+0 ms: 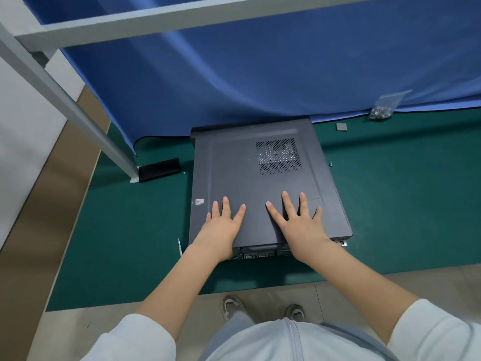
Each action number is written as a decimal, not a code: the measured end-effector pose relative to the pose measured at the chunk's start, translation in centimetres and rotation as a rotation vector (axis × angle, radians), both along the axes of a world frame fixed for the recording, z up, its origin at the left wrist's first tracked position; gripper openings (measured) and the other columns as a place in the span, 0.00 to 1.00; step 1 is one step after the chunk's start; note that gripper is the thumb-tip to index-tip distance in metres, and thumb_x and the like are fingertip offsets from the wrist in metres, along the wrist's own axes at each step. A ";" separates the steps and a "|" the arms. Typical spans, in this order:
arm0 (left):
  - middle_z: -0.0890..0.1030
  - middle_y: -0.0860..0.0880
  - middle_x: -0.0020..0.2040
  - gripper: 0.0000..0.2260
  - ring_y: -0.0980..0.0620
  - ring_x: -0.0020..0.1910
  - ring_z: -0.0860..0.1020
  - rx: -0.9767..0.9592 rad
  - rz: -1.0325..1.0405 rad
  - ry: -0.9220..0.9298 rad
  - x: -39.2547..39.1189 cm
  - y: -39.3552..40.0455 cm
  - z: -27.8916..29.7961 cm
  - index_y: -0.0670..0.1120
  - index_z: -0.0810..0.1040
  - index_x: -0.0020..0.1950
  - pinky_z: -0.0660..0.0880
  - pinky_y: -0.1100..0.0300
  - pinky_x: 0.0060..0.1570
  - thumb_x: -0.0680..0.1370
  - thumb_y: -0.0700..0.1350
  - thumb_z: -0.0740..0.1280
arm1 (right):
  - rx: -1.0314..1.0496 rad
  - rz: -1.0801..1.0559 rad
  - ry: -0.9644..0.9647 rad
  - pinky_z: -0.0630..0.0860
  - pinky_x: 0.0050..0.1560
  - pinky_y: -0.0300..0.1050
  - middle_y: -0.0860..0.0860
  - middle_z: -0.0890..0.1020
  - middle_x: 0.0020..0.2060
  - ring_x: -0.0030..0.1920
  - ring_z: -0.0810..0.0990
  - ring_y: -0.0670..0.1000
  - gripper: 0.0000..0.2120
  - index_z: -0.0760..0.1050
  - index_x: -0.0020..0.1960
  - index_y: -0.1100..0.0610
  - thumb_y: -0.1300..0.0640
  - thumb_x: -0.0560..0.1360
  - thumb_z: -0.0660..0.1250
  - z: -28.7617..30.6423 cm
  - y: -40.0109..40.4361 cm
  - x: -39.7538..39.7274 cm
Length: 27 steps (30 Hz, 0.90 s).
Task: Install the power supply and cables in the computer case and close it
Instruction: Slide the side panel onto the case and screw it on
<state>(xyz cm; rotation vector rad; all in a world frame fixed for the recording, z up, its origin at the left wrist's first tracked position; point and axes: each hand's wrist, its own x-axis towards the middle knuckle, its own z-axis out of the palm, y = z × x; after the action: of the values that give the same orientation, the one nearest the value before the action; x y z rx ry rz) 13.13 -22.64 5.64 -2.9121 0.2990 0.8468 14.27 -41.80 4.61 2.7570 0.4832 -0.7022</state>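
Dark-grey steel side panel (242,178) is pressed flat on the computer case (335,201) by the left hand (221,225) and right hand (299,225), fingers spread and nothing gripped, though uneven pushing could jam it off its rails.

The computer case (250,194) is dark grey, with a black perforated dot-grid vent patch (279,156) on its panel. It lies on a dark green mat (390,204). A plain blue cloth (234,74) hangs behind it from a pale grey frame (78,110). A black block (159,169) sits at the frame's foot. The sleeves (135,340) are white.
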 end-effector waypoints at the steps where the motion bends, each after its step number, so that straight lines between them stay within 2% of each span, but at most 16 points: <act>1: 0.35 0.38 0.76 0.46 0.35 0.75 0.40 -0.005 -0.008 0.001 -0.1 0.1 -0.1 0.51 0.34 0.77 0.56 0.48 0.73 0.74 0.32 0.65 | -0.012 0.011 -0.006 0.56 0.67 0.71 0.59 0.31 0.74 0.72 0.36 0.71 0.55 0.24 0.73 0.47 0.61 0.72 0.69 0.0 0.0 -0.1; 6: 0.36 0.39 0.76 0.46 0.35 0.76 0.42 -0.030 -0.044 -0.021 -0.6 0.6 -0.3 0.53 0.34 0.76 0.62 0.49 0.69 0.74 0.34 0.66 | -0.035 0.047 -0.012 0.58 0.67 0.69 0.59 0.31 0.74 0.73 0.38 0.71 0.56 0.24 0.72 0.47 0.61 0.71 0.70 0.3 -0.4 -0.4; 13: 0.40 0.37 0.77 0.45 0.35 0.76 0.47 0.012 -0.159 -0.052 -0.4 1.5 0.4 0.52 0.35 0.77 0.68 0.50 0.65 0.75 0.42 0.67 | -0.048 0.099 -0.035 0.58 0.67 0.68 0.58 0.32 0.74 0.73 0.39 0.70 0.55 0.23 0.72 0.47 0.60 0.72 0.69 1.0 -0.6 -0.7; 20: 0.42 0.38 0.77 0.42 0.36 0.76 0.50 0.026 -0.262 -0.063 0.0 2.5 1.6 0.53 0.36 0.77 0.68 0.49 0.64 0.75 0.50 0.66 | 0.058 0.069 -0.012 0.55 0.66 0.72 0.51 0.32 0.75 0.74 0.37 0.65 0.55 0.24 0.71 0.41 0.64 0.71 0.67 1.3 -1.5 -0.5; 27: 0.42 0.37 0.77 0.42 0.35 0.76 0.49 0.036 -0.240 -0.063 -0.9 2.4 0.9 0.52 0.37 0.77 0.69 0.49 0.64 0.76 0.47 0.66 | 0.037 0.050 0.005 0.57 0.66 0.71 0.51 0.31 0.74 0.74 0.36 0.65 0.55 0.24 0.71 0.42 0.63 0.72 0.68 0.8 -0.8 -1.1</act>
<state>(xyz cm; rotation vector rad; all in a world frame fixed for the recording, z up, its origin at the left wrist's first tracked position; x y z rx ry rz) 12.22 -20.24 6.54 -2.7878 0.6053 0.7143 13.15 -42.57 5.43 2.7680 0.5693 -0.6947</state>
